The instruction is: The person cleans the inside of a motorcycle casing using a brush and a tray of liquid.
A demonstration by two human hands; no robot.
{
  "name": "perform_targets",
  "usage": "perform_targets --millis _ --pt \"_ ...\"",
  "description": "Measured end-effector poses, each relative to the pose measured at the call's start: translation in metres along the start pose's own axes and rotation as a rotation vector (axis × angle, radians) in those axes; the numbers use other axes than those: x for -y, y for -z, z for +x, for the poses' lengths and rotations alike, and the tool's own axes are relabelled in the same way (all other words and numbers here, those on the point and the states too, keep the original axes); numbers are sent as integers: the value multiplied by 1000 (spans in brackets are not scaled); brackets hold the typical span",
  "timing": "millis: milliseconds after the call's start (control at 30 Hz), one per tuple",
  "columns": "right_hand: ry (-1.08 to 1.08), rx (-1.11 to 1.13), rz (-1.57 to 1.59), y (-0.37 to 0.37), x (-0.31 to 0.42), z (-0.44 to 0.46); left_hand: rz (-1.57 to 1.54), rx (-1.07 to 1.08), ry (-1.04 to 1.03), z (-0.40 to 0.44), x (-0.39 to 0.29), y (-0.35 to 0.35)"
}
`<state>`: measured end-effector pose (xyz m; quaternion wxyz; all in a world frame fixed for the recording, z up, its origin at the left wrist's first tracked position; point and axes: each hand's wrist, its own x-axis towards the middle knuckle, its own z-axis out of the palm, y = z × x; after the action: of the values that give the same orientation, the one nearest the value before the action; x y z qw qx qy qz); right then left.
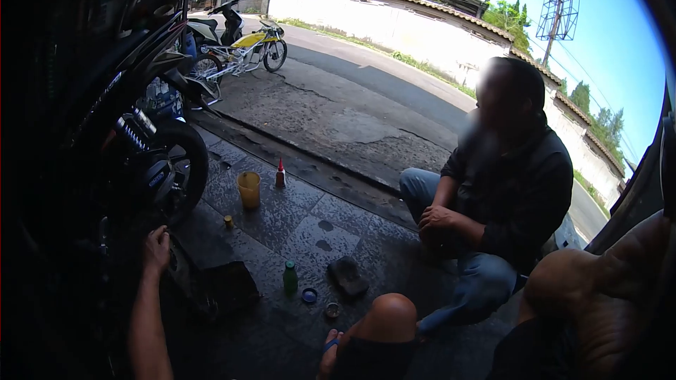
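My left hand (156, 250) reaches out low beside the motorcycle (158, 172), near its wheel. Its fingers are curled, and whatever they hold is lost in shadow. Just right of it on the floor lies a dark, flat, angular object (229, 288), its kind unclear. A small yellowish container (228, 222) stands beyond the hand. Farther right are a green bottle (290, 278), a blue round lid (309, 295), a small round tin (332, 309) and a dark block-like object (347, 276). My right hand does not show; bare skin of a limb fills the lower right.
A yellow cup (248, 190) and a red-tipped bottle (280, 174) stand on the wet tiles. Another person (514, 169) crouches at right, hands together. A bent knee (394, 313) is at bottom centre. Beyond the raised edge, a yellow motorbike (250, 43) is parked by the road.
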<state>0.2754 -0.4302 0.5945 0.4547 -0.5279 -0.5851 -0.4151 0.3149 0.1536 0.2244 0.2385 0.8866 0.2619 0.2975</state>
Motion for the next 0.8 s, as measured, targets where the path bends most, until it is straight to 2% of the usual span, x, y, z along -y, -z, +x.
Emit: perform_targets --millis 33,100,133,167,200,233,300,333,400,467,500,533,600,667,733,800 --pt "29 21 -21 0 -2 1 -50 48 72 -3 -17 7" --pt "106 20 -57 3 -4 0 -101 -67 10 2 25 -20" --pt "164 11 -61 1 -4 6 15 -93 5 11 59 -42" --pt "183 17 -59 5 -8 7 -50 25 70 13 50 -34" --pt "200 20 -66 4 -7 11 -50 -10 80 19 77 -59" --pt "188 9 -86 8 -8 14 -52 8 62 19 72 -65" --pt "174 -4 -101 15 -8 18 -62 -91 56 6 72 -57" --pt "163 -13 -89 15 -6 18 9 -62 85 4 52 -39" --pt "171 -11 -115 16 0 11 -99 -64 204 4 43 -41" --pt "191 -37 -127 11 4 6 159 -62 -194 33 98 -55" --pt "168 -35 -133 11 5 8 85 5 -28 22 81 -42" --pt "156 -35 -137 11 5 10 102 53 -4 9 85 -35" --pt "156 -24 -136 10 4 10 -26 -123 150 8 74 -49" --pt "196 1 -137 12 3 9 -116 -112 175 -2 58 -43" --pt "227 2 -129 12 7 10 -86 -5 126 13 71 -43" --pt "215 -5 -132 14 8 12 -11 -9 121 8 80 -46"
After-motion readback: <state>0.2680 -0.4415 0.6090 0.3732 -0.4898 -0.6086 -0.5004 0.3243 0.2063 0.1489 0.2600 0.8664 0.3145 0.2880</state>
